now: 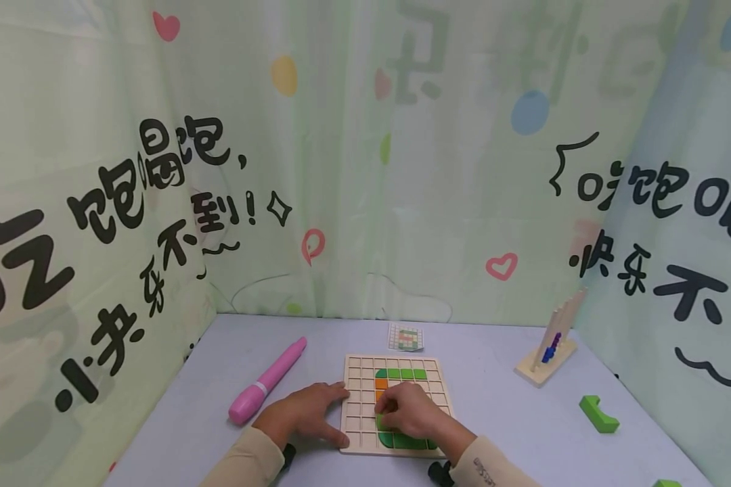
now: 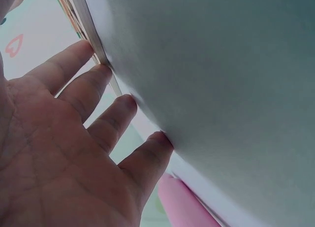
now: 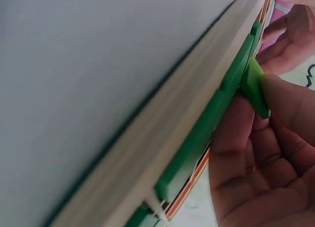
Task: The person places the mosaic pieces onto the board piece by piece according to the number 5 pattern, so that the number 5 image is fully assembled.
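Observation:
A square wooden grid board (image 1: 358, 379) lies on the table in front of me. Along its upper part runs a row of green tiles (image 1: 407, 373), with orange tiles (image 1: 381, 383) below its left end and dark green tiles (image 1: 407, 442) near the bottom edge. My left hand (image 1: 309, 409) rests with spread fingers at the board's left edge, and its fingertips touch the table in the left wrist view. Over the board, my right hand (image 1: 411, 411) pinches a light green tile (image 3: 254, 86) between thumb and finger, close to the dark green ones.
Left of the board lies a pink stick (image 1: 274, 375) with a white band. A small printed card (image 1: 406, 337) is behind it. At the right stand a wooden rack (image 1: 539, 373) with blue and purple pieces, and a green notched block (image 1: 598, 414). Printed curtains surround the table.

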The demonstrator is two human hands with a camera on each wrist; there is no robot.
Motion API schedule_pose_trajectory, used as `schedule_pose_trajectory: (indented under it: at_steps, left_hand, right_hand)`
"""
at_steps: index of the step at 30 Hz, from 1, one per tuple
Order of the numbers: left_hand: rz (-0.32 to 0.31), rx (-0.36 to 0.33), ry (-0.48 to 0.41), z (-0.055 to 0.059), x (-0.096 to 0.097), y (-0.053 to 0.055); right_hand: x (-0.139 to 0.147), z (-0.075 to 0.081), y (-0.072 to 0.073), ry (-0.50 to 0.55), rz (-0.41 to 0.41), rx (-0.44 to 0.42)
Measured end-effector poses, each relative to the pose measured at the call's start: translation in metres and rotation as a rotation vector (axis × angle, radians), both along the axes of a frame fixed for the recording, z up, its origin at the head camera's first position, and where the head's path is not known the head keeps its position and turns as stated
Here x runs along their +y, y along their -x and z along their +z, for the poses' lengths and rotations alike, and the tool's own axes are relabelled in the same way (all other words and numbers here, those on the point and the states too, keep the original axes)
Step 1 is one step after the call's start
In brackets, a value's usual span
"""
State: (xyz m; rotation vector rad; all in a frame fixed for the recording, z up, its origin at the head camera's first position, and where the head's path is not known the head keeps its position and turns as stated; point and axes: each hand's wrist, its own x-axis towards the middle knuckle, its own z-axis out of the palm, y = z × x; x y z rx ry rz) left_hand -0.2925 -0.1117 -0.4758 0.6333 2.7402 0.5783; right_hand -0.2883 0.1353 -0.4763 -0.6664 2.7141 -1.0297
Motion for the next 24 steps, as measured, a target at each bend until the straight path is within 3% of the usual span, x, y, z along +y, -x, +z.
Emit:
schedule_pose_trajectory:
  at_steps: [6, 15, 19, 24]
  left_hand:
    - [0.003, -0.01, 0.0, 0.001, 0.002, 0.0]
    - [-0.001, -0.012, 0.006, -0.001, 0.002, 0.002]
    - [-0.008, 0.0, 0.013, -0.002, 0.001, 0.002]
    - [0.001, -0.01, 0.017, -0.002, 0.001, 0.003]
  right_hand:
    - [-0.003, 0.003, -0.004, -0.062, 0.002, 0.052]
    - [-0.003, 0.007, -0.007, -0.11, -0.002, 0.046]
    - [0.003, 0.006, -0.006, -0.081, 0.001, 0.056]
    - [0.014, 0.005, -0.005, 0.014, 0.008, 0.001]
